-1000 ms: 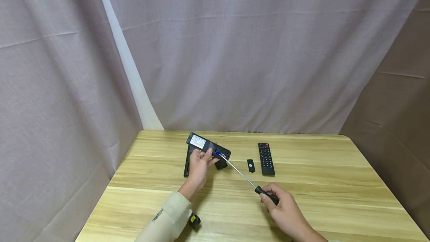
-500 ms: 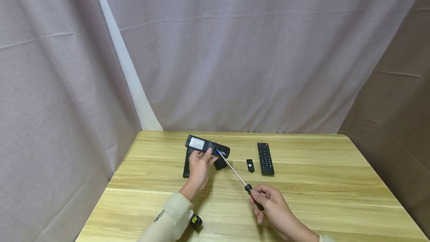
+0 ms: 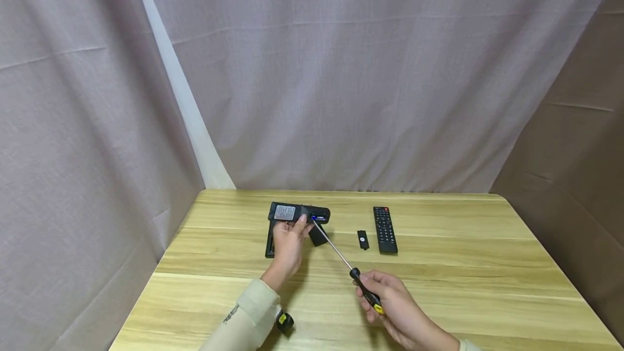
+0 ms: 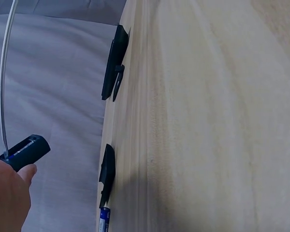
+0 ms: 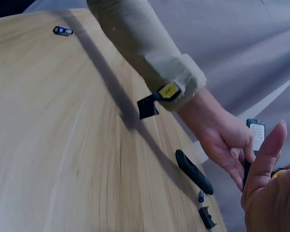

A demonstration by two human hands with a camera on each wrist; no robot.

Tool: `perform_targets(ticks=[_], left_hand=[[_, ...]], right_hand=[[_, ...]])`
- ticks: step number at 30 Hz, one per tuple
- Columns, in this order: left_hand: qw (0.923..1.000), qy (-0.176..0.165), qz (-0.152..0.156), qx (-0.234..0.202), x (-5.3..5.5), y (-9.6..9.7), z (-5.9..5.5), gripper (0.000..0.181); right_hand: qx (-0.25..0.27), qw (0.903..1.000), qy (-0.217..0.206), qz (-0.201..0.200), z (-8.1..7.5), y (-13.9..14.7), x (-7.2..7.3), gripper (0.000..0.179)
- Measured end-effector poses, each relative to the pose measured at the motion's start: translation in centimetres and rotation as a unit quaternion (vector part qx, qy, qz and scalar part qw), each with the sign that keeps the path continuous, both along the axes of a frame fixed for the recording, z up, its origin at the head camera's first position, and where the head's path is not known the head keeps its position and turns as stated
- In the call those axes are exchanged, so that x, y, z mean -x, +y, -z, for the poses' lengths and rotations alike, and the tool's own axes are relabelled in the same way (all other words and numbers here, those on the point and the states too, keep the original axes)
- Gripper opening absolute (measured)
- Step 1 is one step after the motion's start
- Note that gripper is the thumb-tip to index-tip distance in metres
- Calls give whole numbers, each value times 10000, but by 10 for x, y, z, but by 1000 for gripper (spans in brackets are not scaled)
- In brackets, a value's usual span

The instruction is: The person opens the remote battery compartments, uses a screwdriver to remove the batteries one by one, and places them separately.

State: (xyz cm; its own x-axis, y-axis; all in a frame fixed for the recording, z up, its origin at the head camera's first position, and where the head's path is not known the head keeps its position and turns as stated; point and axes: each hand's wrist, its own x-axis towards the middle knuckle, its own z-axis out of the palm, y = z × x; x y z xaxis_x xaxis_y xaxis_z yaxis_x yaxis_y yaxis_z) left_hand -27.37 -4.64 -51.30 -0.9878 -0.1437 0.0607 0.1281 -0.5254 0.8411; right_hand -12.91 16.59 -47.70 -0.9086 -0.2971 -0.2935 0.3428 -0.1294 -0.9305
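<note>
My left hand [image 3: 288, 245] holds a black remote control [image 3: 298, 213] above the table, its back with a pale label turned up and its battery compartment open. Something blue, likely a battery, shows in that compartment. In my right hand [image 3: 395, 302] is a screwdriver [image 3: 363, 288] with a black and yellow handle, gripped between thumb and fingers. Its long metal shaft slants up leftward, the tip at the blue spot. The left wrist view shows the shaft [image 4: 4, 77] reaching the compartment of the remote control [image 4: 31, 151]. The right wrist view shows my right thumb extended.
Right of centre lie a small black battery cover [image 3: 363, 239] and another remote control [image 3: 386, 231], buttons up. Behind my left hand are a black object [image 3: 270, 242] and a black piece [image 3: 319, 236]. A blue battery [image 5: 63, 31] lies on the table.
My right hand has moved left with the screwdriver, whose handle now points more toward me and shows its yellow end. The held remote control has turned from slanting to nearly level.
</note>
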Motion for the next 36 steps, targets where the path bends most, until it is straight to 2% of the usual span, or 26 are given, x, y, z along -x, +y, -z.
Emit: perform_targets(ticks=[8, 18, 29, 36], left_hand=[[9996, -170, -164, 144, 1, 0, 1, 28], [9977, -44, -377, 564, 1, 2, 3, 29], [9925, 79, -401, 1151, -2, 2, 3, 25], [9902, 66, -399, 1340, 0, 3, 4, 26]], right_hand=[[228, 9996, -81, 140, -3, -12, -4, 29], [300, 9992, -105, 257, -6, -18, -7, 28], [515, 9981, -141, 322, -7, -18, -5, 30], [340, 9982, -64, 491, -11, -25, -5, 30]])
